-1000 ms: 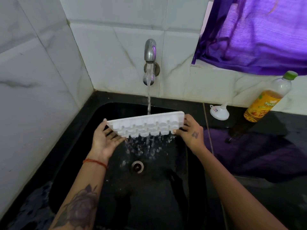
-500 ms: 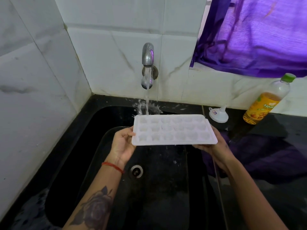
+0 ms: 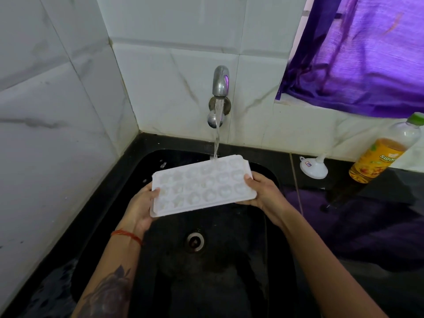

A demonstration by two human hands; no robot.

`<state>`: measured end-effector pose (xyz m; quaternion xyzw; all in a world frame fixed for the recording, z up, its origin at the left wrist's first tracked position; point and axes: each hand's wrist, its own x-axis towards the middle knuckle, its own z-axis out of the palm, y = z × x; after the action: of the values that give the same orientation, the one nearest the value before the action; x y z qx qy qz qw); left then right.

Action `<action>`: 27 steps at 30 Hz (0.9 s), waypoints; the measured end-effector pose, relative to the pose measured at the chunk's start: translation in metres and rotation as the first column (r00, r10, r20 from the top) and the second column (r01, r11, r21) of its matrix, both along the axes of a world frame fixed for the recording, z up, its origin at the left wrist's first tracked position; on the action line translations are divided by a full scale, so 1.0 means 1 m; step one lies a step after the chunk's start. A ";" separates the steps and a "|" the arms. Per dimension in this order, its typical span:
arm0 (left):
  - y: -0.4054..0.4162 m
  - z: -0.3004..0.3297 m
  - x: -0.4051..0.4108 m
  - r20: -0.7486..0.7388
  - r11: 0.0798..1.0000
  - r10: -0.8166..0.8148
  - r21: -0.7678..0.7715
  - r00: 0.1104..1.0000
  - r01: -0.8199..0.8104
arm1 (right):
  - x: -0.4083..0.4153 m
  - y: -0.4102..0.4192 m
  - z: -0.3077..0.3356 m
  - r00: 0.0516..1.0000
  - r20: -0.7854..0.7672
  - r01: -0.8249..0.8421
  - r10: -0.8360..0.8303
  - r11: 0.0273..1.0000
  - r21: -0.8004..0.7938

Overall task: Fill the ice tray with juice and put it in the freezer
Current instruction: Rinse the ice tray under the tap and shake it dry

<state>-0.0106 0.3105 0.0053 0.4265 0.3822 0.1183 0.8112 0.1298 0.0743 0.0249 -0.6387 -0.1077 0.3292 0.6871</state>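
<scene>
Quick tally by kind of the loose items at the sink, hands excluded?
Ice tray: 1, held over the sink by the left hand and the right hand
Funnel: 1
Juice bottle: 1
Total: 3

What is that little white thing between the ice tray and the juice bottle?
A small white funnel stands upside down on the black counter, between ice tray and juice bottle, in the head view.

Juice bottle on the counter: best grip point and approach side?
Grip the bottle round its clear upper body just below the green cap, coming from the front-left. It leans against the wall tiles, so the back is blocked, and the funnel sits apart at its lower left.
</scene>
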 end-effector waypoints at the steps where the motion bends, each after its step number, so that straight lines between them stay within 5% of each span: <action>1: 0.003 -0.002 -0.002 -0.032 0.999 0.024 0.023 0.999 -0.023 | -0.002 0.007 0.002 0.999 0.042 -0.017 0.018 0.999 -0.029; 8: 0.007 -0.015 -0.007 -0.201 0.998 0.031 0.063 0.979 -0.019 | -0.003 0.031 0.028 0.951 0.299 -0.049 0.080 0.993 -0.110; 14: -0.016 -0.008 0.013 -0.219 0.978 -0.130 0.131 0.967 0.161 | 0.014 0.006 0.039 0.930 0.359 0.122 -0.084 0.989 -0.084; 22: -0.053 0.019 0.063 -0.153 0.911 -0.286 0.262 0.946 0.318 | 0.038 -0.063 0.014 0.877 0.260 0.448 -0.404 0.883 -0.139; 27: -0.060 0.028 0.075 -0.101 0.890 -0.295 0.334 0.950 0.311 | 0.039 -0.084 -0.006 0.875 0.157 0.481 -0.458 0.858 -0.178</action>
<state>0.0647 0.2502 0.0337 0.6193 0.3033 0.0456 0.7228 0.1687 -0.0096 0.0193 -0.7320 0.0496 0.1258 0.6677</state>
